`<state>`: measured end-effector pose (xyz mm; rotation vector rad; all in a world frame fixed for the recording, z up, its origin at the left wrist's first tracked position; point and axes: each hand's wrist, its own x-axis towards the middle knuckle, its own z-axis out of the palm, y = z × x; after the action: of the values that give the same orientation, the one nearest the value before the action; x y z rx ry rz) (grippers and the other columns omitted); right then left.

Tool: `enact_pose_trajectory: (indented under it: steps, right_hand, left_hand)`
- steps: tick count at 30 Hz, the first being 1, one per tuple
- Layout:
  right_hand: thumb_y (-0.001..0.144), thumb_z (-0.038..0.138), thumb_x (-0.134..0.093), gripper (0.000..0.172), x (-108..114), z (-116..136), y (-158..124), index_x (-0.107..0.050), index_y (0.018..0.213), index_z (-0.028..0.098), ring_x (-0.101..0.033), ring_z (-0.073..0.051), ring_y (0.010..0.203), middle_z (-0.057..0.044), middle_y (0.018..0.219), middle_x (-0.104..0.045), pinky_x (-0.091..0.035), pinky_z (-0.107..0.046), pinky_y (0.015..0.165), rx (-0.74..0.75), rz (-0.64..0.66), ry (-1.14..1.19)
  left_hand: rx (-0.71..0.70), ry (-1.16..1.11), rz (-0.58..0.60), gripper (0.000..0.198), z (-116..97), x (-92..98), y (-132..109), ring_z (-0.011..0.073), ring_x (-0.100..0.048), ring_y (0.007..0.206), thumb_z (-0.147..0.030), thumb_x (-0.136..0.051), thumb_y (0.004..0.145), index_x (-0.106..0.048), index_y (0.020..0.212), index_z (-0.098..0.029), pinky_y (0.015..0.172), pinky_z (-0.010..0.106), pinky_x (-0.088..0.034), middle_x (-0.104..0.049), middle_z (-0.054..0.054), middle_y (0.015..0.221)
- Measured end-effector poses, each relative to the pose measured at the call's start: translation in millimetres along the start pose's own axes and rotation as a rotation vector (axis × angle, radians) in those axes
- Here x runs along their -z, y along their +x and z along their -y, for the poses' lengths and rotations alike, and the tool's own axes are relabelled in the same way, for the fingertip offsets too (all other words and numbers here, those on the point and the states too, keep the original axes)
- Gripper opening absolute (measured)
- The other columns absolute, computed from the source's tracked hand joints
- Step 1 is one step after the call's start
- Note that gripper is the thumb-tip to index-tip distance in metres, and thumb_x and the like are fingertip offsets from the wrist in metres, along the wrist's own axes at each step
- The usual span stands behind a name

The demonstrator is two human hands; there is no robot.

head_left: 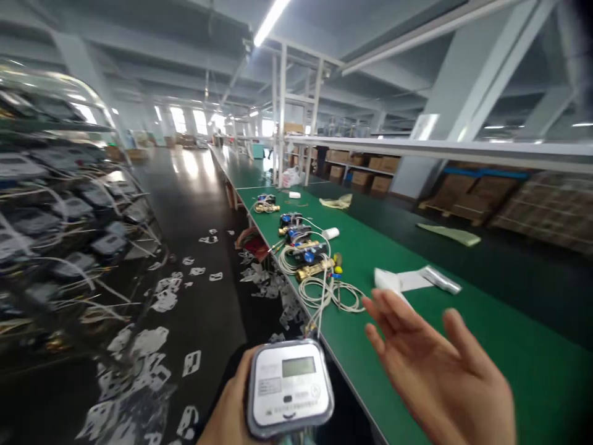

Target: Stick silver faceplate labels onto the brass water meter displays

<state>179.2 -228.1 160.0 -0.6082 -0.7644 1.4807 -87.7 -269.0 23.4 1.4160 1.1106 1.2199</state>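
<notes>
My left hand point(231, 405) grips a white and grey meter unit point(290, 386) with a small display, held at the bottom of the view beside the table's near edge. My right hand point(440, 371) hovers open above the green table point(463, 321), palm turned up, fingers spread, holding nothing. Ahead of it lie a white paper pad point(393, 281) and a silvery wrapped piece point(442, 279). Further along the table's left edge sit several brass fittings with blue parts point(306, 250) and coiled white cables point(324, 293).
A rack of meter units with cables point(69, 210) fills the left. White paper scraps point(148, 352) litter the dark floor. Cardboard boxes point(365, 173) stand behind the table under a white metal frame point(296, 111). Yellowish cloths point(447, 233) lie on the dark belt.
</notes>
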Motion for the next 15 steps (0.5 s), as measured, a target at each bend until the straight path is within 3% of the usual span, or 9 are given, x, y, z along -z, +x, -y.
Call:
enact_pose_trajectory:
  steps: [3, 7, 10, 13, 15]
  right_hand:
    - [0.092, 0.066, -0.054, 0.058, -9, -8, 1, -0.082, 0.11, 0.019, -0.061, -0.029, 0.131, -0.013, 0.131, -0.073, -0.059, -0.037, 0.094, -0.081, 0.027, 0.065]
    - [0.095, 0.064, -0.05, 0.058, -15, -13, 0, -0.081, 0.114, 0.018, -0.062, -0.026, 0.129, -0.012, 0.13, -0.073, -0.057, -0.032, 0.095, -0.084, 0.17, 0.102]
    - [0.094, 0.065, -0.056, 0.056, -16, -14, -2, -0.08, 0.112, 0.018, -0.063, -0.025, 0.127, -0.011, 0.127, -0.074, -0.056, -0.031, 0.094, -0.075, 0.204, 0.112]
    - [0.085, 0.049, -0.077, 0.027, -13, -18, 1, -0.077, 0.092, 0.022, -0.068, -0.018, 0.105, -0.004, 0.1, -0.075, -0.056, -0.027, 0.085, -0.011, 0.174, 0.021]
    - [0.076, 0.037, -0.088, 0.027, -6, -24, 7, -0.066, 0.075, 0.021, -0.066, -0.013, 0.083, 0.0, 0.078, -0.07, -0.052, -0.022, 0.074, 0.001, 0.144, -0.103]
  left_hand:
    - [0.027, 0.006, -0.047, 0.096, -3, -1.2, 2, 0.031, -0.073, 0.108, -0.021, -0.088, 0.056, -0.04, 0.139, -0.025, 0.094, 0.036, -0.059, -0.073, 0.012, 0.123]
    - [0.037, 0.016, -0.15, 0.089, -7, -3.9, 1, 0.0307, -0.075, 0.103, -0.022, -0.086, 0.052, -0.048, 0.132, -0.023, 0.087, 0.032, -0.061, -0.076, 0.011, 0.115]
    - [0.04, 0.029, -0.214, 0.087, -8, -8.0, 1, 0.0314, -0.075, 0.101, -0.022, -0.087, 0.049, -0.052, 0.129, -0.023, 0.086, 0.033, -0.062, -0.077, 0.009, 0.111]
    - [0.036, 0.001, -0.27, 0.091, 0, -10.5, 1, 0.0342, -0.073, 0.107, -0.023, -0.091, 0.043, -0.057, 0.127, -0.023, 0.089, 0.035, -0.063, -0.077, 0.01, 0.114]
    - [0.033, -0.048, -0.342, 0.095, 12, -6.6, 2, 0.0356, -0.071, 0.115, -0.025, -0.094, 0.039, -0.059, 0.128, -0.023, 0.095, 0.037, -0.062, -0.076, 0.01, 0.119]
